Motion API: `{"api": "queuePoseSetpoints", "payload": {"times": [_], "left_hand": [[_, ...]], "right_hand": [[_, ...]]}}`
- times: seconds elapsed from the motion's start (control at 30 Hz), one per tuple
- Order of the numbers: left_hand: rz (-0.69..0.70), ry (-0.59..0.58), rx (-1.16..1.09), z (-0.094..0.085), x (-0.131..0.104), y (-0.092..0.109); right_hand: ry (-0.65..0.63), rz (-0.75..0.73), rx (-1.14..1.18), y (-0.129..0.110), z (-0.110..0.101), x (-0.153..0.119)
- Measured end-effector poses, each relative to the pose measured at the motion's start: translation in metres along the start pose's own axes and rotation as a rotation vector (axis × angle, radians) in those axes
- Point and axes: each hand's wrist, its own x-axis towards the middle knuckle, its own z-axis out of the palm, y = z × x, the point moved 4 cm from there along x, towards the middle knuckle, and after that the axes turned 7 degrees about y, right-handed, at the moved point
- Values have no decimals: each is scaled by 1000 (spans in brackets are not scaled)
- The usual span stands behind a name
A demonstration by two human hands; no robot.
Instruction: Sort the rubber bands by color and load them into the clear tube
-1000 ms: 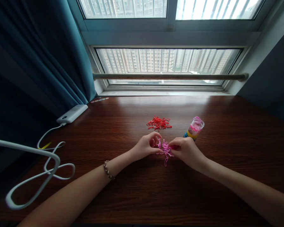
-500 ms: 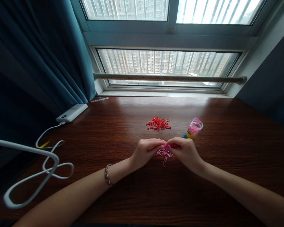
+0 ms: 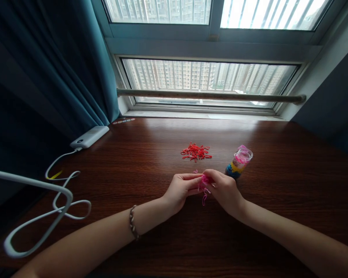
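Note:
My left hand (image 3: pixel 182 193) and my right hand (image 3: pixel 224 192) meet over the middle of the table, fingertips pinched together on small pink looped clips (image 3: pixel 204 180). They look like little wire pins, though their exact kind is too small to tell. More pink pieces hang or lie just below the fingers, one long loop pointing toward me. Beyond the hands lies a loose pile of red looped clips (image 3: pixel 196 152). A clear bottle (image 3: pixel 239 161), filled in blue, yellow and pink layers, stands slightly tilted in view just past my right hand.
On the left, a white power bank (image 3: pixel 89 136) rests near the blue curtain (image 3: pixel 101 85), its white cable (image 3: pixel 66 193) looping over the wooden table (image 3: pixel 150 139). A metal rail (image 3: pixel 208 94) crosses the window behind.
My fingers have shifted slightly around the pink clips, the left fingers now reaching under them. The right hand has uncovered the bottle's blue base. The whole view has moved a little.

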Motion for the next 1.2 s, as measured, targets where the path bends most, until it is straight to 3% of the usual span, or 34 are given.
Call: {"api": "queuePoseSetpoints", "payload": {"times": [0.27,0.47,0.77,0.93,1.2], "left_hand": [[84,-78,132,7,-3,6],[183,-85,273,12,-7,16],[194,26,176,-2,6,12],[141,-14,136,-7,12,9],[118,-122,20,2,9,9]], "right_hand": [[-78,9,-146,2,0,4],[-30,78,-90,2,-3,8],[26,86,68,-4,-5,8],[23,81,128,0,-5,9],[125,26,100,-1,-12,10]]}}
